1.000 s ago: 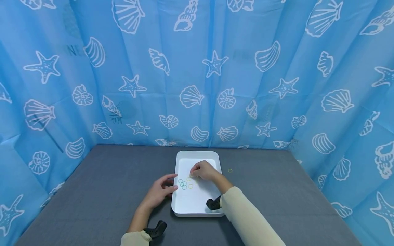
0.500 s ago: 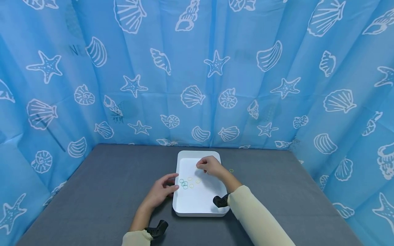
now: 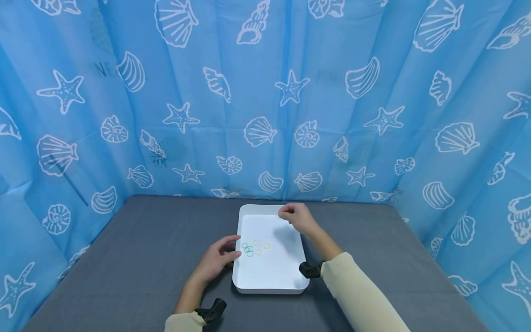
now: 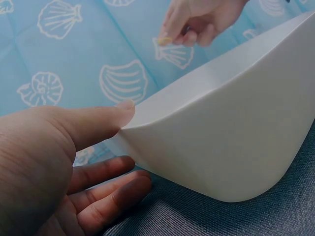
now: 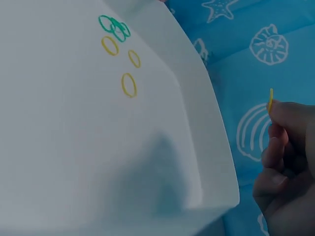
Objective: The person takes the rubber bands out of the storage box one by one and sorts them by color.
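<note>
A white tray (image 3: 271, 272) lies on the table with small rubber bands in it. Several green bands (image 3: 249, 249) overlap near its left wall. Beside them lie three separate yellow bands (image 5: 129, 85). My left hand (image 3: 216, 258) touches the tray's left side. In the left wrist view its thumb rests on the rim, the other visible fingers loosely bent outside the wall. Over the tray's far right corner, my right hand (image 3: 298, 216) pinches a yellow rubber band (image 5: 270, 100) between thumb and fingertip, above the rim.
A grey cloth (image 3: 166, 244) covers the table around the tray. Blue curtains (image 3: 232, 115) with white shells and starfish stand along the back and sides. Each wrist wears a black camera mount, such as the left one (image 3: 212, 310).
My right hand has risen from the tray's middle toward its far right corner, carrying a yellow rubber band. Its arm now covers where a loose yellow band lay on the table. The left hand stays put.
</note>
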Motion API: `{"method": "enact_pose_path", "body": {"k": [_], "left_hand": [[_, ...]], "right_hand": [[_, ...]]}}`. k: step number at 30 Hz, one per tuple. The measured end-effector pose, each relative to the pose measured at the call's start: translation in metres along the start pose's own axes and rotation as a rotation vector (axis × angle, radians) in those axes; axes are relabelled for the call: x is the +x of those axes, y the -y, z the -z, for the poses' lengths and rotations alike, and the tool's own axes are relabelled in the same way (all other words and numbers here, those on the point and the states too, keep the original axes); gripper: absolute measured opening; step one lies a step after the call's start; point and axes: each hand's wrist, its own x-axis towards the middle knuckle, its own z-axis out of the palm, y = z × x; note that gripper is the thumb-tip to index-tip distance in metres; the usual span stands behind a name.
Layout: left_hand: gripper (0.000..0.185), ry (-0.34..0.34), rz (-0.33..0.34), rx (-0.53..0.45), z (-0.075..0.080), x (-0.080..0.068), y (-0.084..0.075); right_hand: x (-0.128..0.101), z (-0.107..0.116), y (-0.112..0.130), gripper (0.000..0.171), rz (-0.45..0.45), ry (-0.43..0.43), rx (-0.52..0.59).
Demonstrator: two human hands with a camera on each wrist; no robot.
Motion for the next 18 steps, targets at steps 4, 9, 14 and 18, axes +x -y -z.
{"method": "enact_pose_path", "body": {"k": [4, 9, 14, 18], "left_hand": [[0.047, -0.002, 0.000, -0.004, -0.001, 0.000, 0.002], [0.047, -0.005, 0.001, -0.018, -0.001, 0.000, 0.000], [0.048, 0.006, -0.010, -0.022, 0.000, -0.001, -0.004], [0.047, 0.003, 0.000, -0.017, 0.000, -0.001, -0.004]], "right_hand": [[-0.002, 0.007, -0.008, 0.009, 0.013, -0.053, -0.026], [-0.010, 0.013, -0.019, 0.010, 0.038, -0.103, -0.028], [-0.016, 0.021, -0.034, 0.010, 0.041, -0.160, -0.004], [-0.019, 0.027, -0.047, 0.011, 0.040, -0.171, 0.003]]}}
